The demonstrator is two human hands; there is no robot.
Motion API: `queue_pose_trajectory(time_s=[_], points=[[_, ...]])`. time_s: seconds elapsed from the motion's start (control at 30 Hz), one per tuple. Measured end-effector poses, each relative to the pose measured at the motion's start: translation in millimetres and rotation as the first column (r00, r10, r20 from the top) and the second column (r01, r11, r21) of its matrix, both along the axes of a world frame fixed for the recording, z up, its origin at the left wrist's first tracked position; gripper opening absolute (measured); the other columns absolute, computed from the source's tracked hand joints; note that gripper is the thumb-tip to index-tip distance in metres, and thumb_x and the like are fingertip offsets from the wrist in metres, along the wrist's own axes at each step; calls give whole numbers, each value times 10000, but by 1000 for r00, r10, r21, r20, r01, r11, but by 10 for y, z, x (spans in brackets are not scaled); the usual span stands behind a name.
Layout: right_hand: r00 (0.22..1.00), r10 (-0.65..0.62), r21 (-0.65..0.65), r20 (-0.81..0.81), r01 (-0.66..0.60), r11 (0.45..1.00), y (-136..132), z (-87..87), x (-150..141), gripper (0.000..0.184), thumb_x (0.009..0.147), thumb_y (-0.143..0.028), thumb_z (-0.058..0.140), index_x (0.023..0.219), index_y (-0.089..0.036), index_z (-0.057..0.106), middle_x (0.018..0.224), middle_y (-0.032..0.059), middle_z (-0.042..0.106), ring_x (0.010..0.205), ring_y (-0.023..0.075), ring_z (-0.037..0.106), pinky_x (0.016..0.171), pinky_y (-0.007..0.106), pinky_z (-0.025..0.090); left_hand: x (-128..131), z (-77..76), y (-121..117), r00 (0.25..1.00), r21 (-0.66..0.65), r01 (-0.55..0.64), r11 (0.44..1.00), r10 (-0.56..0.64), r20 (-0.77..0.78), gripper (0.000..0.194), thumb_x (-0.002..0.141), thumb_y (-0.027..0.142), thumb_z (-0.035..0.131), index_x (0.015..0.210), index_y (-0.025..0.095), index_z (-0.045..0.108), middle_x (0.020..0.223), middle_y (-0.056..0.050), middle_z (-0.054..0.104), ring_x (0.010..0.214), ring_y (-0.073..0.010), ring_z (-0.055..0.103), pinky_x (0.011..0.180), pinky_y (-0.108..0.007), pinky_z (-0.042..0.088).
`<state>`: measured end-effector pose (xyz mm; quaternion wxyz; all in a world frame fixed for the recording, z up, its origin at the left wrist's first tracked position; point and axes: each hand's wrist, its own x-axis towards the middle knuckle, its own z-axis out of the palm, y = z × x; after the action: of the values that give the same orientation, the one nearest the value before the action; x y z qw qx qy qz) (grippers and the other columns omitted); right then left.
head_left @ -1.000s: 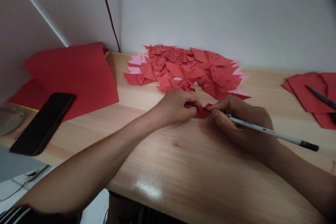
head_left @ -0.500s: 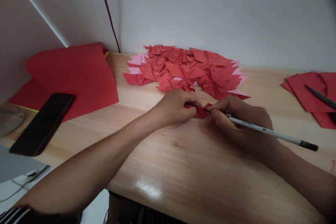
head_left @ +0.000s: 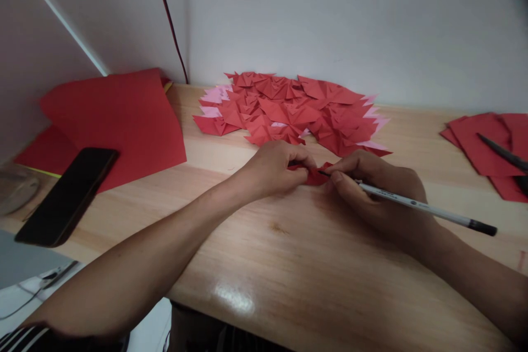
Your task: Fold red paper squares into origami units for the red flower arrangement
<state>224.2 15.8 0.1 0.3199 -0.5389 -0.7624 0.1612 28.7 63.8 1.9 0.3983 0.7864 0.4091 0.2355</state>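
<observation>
My left hand (head_left: 284, 168) is closed on a small folded red paper (head_left: 315, 176), pinching its left side against the table. Between the thumb and fingers of my right hand (head_left: 377, 187) is a white pen (head_left: 416, 206) with a black end. Its dark tip touches the red paper or hovers just above it; I cannot tell which. Both hands cover much of the paper. Just beyond them lies a pile of folded red paper pieces (head_left: 289, 110), with pink ones (head_left: 212, 112) showing at its sides.
Large red sheets (head_left: 124, 121) lie at the left, with a black phone (head_left: 68, 198) overlapping them. A clear round container (head_left: 18, 192) is at the left edge. Red paper pieces (head_left: 474, 140) and dark scissors (head_left: 501, 151) lie at the right. A wall (head_left: 350, 22) stands behind the table.
Almost nothing differs. The pen's rear end has shifted very slightly, and the view has moved a touch; both hands stay at the red paper.
</observation>
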Motion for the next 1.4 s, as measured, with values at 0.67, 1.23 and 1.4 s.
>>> queue_pose_trajectory(time_s=[0.67,1.23,1.4], points=[[995,-9,0,-103,9,1000,-11,25,7,85,803,-224,596,726,-226,632,550,-69,587,419,77,493,401,176,354,-15,18,-4,1000,-45,13,999,-13,10,277,728,103,508,860,166,744,800,7,730,729,-117,623,636,-208,435],[998,-16,-6,-60,15,1000,-8,12,-11,74,793,-225,587,730,-221,628,540,-68,583,423,76,491,401,170,347,-22,8,-5,1000,-47,14,999,-12,25,273,714,114,500,824,172,743,794,12,730,738,-121,632,636,-209,434],[999,-23,-1,-43,23,1000,-9,6,-2,84,785,-250,589,718,-227,633,519,-66,574,400,85,472,387,183,339,-24,9,-3,1000,-41,13,999,-13,7,274,717,116,502,840,173,740,806,13,734,745,-122,632,650,-214,438]])
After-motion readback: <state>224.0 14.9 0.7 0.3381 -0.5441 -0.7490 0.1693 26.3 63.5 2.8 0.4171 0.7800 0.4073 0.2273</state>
